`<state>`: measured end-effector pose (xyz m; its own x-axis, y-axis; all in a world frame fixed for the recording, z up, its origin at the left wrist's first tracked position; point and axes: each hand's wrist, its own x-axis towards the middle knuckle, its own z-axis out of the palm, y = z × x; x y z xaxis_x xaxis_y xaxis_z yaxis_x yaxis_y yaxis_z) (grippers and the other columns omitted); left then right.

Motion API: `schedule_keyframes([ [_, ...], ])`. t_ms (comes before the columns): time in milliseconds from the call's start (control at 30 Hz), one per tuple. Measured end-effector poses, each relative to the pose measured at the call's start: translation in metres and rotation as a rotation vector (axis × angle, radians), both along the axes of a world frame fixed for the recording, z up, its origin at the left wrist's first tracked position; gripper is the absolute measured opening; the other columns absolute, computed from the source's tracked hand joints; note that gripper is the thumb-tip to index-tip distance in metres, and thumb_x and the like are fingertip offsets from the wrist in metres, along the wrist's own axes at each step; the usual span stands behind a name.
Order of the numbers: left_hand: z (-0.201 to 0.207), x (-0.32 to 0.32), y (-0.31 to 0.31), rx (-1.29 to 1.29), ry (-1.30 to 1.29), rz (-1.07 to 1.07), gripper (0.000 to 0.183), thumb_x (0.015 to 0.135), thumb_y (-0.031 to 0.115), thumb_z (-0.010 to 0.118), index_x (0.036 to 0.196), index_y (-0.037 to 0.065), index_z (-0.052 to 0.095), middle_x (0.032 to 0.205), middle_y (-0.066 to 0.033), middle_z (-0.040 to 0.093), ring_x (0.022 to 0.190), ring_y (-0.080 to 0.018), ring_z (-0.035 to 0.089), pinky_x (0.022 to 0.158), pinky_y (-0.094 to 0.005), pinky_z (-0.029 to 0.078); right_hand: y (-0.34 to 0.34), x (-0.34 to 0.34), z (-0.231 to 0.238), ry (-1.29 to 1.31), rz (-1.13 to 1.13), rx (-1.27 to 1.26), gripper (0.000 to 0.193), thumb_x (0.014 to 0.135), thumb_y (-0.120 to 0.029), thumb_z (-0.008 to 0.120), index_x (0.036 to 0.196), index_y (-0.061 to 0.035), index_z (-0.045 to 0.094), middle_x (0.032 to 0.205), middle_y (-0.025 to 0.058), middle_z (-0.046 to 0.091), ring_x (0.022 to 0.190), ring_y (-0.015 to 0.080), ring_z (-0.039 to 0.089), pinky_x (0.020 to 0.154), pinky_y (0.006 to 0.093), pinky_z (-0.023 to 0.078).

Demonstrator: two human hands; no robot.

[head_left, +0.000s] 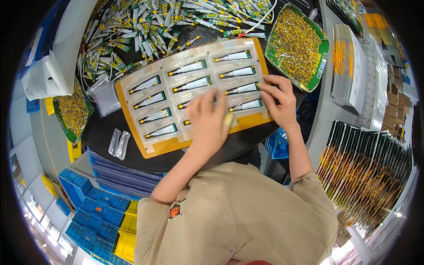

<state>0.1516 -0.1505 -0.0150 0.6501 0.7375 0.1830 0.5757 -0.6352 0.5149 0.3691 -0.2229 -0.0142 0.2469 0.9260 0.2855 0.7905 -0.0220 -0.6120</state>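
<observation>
An orange board (152, 149) carries a clear plastic blister tray (164, 75) with three columns of compartments. Small white tubes with yellow caps, such as one tube (187, 67), lie in the compartments; each has a dark green end. My left hand (206, 121) hovers over the lower middle of the tray and hides some tubes there. Its fingers are smeared by motion, and a pale yellow blur shows beside its thumb. At the tray's right edge, my right hand (282, 102) has bent, separated fingers beside the end of a tube (245, 105); nothing is visible in its grasp.
Many loose tubes (150, 31) cover the far part of the black round table (104, 139). Green boxes of small yellow-tipped pieces stand right (293, 48) and left (73, 110). Clear plastic pieces (118, 143) lie near left. Stacked cards (349, 66) sit at right, blue crates (95, 221) lower left.
</observation>
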Motion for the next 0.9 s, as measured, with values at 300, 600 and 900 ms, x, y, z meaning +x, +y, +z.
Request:
schedule_keyframes([
  [300,0.002,-0.047,0.016,0.016,0.379,-0.073,0.073,0.089,0.041,0.059,0.148,0.01,0.031,0.157,-0.019,0.013,0.145,-0.0421,0.006,0.111,-0.0603,-0.002,0.006,-0.02,-0.002,-0.18,0.21,0.063,0.016,0.069,-0.007,0.074,0.083,-0.0124,0.068,0.1,0.0022,0.061,0.102,0.026,0.054,0.087,0.0394,0.042],
  [600,0.0,-0.113,-0.011,-0.043,0.411,0.15,0.084,0.088,0.037,0.061,0.147,-0.006,0.019,0.157,-0.0243,0.008,0.145,-0.0423,0.002,0.111,-0.0614,-0.004,-0.013,-0.006,0.001,-0.211,0.151,0.071,0.014,0.068,-0.007,0.074,0.079,-0.0104,0.067,0.098,0.0043,0.062,0.101,0.0271,0.054,0.087,0.0396,0.043],
  [900,-0.001,-0.147,0.001,0.062,0.434,-0.011,0.075,0.086,0.036,0.063,0.147,0.007,0.031,0.158,-0.0179,0.014,0.146,-0.0379,0.007,0.113,-0.0595,-0.002,-0.015,0.014,0.022,-0.118,0.241,-0.018,0.023,0.067,-0.004,0.076,0.088,-0.0073,0.069,0.1,0.007,0.062,0.1,0.0278,0.055,0.086,0.0383,0.044],
])
